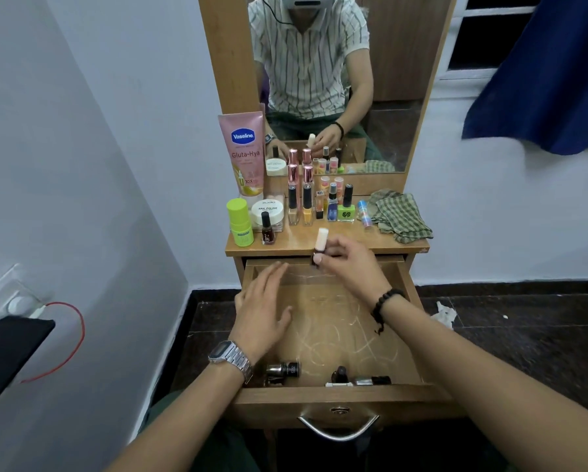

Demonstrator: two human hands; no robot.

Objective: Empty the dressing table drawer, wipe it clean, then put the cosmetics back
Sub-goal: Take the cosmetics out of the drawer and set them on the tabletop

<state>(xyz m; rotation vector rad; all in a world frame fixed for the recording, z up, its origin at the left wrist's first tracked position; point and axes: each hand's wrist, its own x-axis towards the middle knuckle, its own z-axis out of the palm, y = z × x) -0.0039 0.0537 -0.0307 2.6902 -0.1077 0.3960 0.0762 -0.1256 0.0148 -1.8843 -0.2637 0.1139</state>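
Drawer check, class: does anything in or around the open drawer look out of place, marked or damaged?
Yes. The drawer floor carries pale curling scratch marks. A few small bottles lie on their sides at its near edge, while the rest stand on the tabletop. A crumpled white tissue lies on the dark floor to the right.

A home bedroom corner: wooden dressing table [401, 245] with mirror [319, 80], cosmetics [306, 202], curtained window [483, 35].

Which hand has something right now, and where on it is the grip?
The right hand pinches a small bottle with a cream cap by its lower body, cap up. The left hand is open over the drawer, holding nothing.
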